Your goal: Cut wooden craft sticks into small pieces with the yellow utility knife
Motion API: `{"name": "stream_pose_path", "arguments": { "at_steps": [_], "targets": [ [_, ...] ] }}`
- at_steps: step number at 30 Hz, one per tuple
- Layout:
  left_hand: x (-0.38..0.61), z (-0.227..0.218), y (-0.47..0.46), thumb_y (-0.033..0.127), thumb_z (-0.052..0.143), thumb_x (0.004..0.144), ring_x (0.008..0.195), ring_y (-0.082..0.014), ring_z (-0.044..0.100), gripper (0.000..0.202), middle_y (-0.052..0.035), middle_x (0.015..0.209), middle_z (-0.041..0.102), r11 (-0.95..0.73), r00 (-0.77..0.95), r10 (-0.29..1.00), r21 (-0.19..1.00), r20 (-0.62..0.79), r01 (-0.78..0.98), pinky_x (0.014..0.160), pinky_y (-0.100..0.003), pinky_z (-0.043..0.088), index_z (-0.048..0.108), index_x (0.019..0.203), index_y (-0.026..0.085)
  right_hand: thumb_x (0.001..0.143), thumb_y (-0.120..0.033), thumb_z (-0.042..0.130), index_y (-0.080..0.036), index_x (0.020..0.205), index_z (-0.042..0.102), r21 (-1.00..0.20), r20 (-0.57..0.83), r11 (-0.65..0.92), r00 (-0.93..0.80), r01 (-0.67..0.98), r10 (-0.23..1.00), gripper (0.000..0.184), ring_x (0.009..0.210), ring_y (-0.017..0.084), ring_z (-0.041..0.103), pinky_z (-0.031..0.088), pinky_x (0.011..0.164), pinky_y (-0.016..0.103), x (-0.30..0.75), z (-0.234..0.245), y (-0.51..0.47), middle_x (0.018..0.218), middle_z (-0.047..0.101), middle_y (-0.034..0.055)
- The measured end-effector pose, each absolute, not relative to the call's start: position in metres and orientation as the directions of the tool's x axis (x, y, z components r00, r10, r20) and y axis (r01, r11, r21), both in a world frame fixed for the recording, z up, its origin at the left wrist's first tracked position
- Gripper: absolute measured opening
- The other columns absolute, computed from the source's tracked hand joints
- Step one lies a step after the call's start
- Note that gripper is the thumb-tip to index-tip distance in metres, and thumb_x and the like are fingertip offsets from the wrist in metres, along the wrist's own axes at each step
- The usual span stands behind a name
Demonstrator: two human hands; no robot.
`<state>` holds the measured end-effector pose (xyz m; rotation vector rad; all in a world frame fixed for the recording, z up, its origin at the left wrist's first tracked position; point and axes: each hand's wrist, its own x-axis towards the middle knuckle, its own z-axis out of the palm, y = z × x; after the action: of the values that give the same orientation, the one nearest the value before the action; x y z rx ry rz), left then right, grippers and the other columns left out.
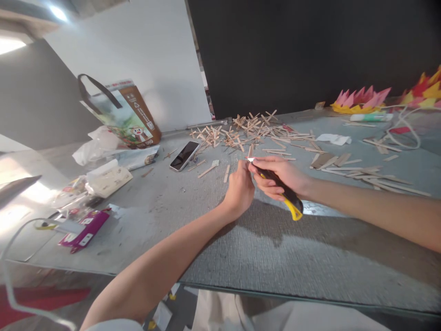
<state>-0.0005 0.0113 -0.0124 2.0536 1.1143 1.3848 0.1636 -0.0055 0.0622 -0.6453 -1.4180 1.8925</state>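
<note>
My right hand (275,174) is wrapped round a black and yellow utility knife (292,202), its handle slanting down to the right. The knife's bright blade tip is right at the fingers of my left hand (240,187). That left hand is closed on a thin wooden craft stick (251,151), whose upper end sticks up past the fingertips; its lower part is hidden. Whether the blade touches the stick I cannot tell. Just left of the hands, a short piece of stick (226,174) lies on the grey table (193,239).
Behind the hands spreads a pile of wooden sticks (237,133), with more sticks (365,172) at right. A phone (184,156), a carrier bag (134,115) and a purple packet (87,230) stand left. Pink and yellow paper flowers (361,99) and a glue tube (371,117) are back right.
</note>
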Motion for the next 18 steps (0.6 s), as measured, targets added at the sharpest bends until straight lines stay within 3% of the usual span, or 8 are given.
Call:
{"name": "stream_pose_path", "arguments": {
  "at_steps": [2, 5, 8, 10, 18],
  "targets": [
    [0.001, -0.010, 0.010, 0.001, 0.044, 0.093, 0.061, -0.0121, 0.048, 0.022, 0.0023, 0.077, 0.057, -0.599, 0.174, 0.789, 0.676, 0.589, 0.429, 0.061, -0.026, 0.033, 0.048, 0.098, 0.023, 0.107, -0.043, 0.053, -0.024, 0.088, 0.056, -0.988, 0.127, 0.054, -0.573, -0.144, 0.809, 0.028, 0.036, 0.010, 0.037, 0.038, 0.034, 0.025, 0.168, 0.068, -0.005, 0.055, 0.041, -0.0073],
    [0.002, -0.008, 0.007, 0.006, 0.042, 0.098, 0.058, -0.0105, 0.044, 0.018, 0.0039, 0.074, 0.053, -0.610, 0.175, 0.778, 0.657, 0.604, 0.444, 0.060, -0.025, 0.033, 0.049, 0.101, 0.022, 0.102, -0.051, 0.065, -0.025, 0.092, 0.058, -0.936, 0.273, 0.335, -0.381, 0.106, 0.884, 0.028, 0.038, 0.011, 0.038, 0.034, 0.038, 0.027, 0.175, 0.077, -0.002, 0.052, 0.042, -0.0083],
    [0.003, -0.006, 0.005, 0.007, 0.041, 0.098, 0.058, -0.0103, 0.043, 0.017, 0.0050, 0.072, 0.049, -0.618, 0.186, 0.777, 0.674, 0.601, 0.404, 0.059, -0.024, 0.033, 0.048, 0.102, 0.022, 0.095, -0.055, 0.074, -0.026, 0.099, 0.060, -0.868, 0.300, 0.378, -0.268, 0.323, 0.916, 0.032, 0.040, 0.012, 0.039, 0.032, 0.042, 0.030, 0.176, 0.079, 0.003, 0.053, 0.049, -0.0077],
    [0.003, -0.005, 0.003, 0.007, 0.042, 0.097, 0.058, -0.0104, 0.043, 0.016, 0.0048, 0.072, 0.051, -0.612, 0.187, 0.782, 0.676, 0.594, 0.410, 0.059, -0.024, 0.032, 0.048, 0.100, 0.022, 0.092, -0.055, 0.076, -0.025, 0.094, 0.062, -0.821, 0.308, 0.400, -0.274, 0.407, 0.911, 0.033, 0.045, 0.012, 0.041, 0.033, 0.047, 0.031, 0.174, 0.076, 0.006, 0.061, 0.056, -0.0050],
    [0.004, 0.002, 0.001, 0.013, 0.042, 0.101, 0.057, -0.0102, 0.044, 0.012, 0.0049, 0.069, 0.050, -0.587, 0.226, 0.807, 0.700, 0.545, 0.407, 0.060, -0.023, 0.034, 0.049, 0.095, 0.022, 0.095, -0.059, 0.069, -0.021, 0.079, 0.066, -0.691, 0.382, 0.499, -0.322, 0.523, 0.866, 0.042, 0.055, 0.014, 0.046, 0.032, 0.056, 0.033, 0.176, 0.066, 0.017, 0.063, 0.059, -0.0011]
  ]
}}
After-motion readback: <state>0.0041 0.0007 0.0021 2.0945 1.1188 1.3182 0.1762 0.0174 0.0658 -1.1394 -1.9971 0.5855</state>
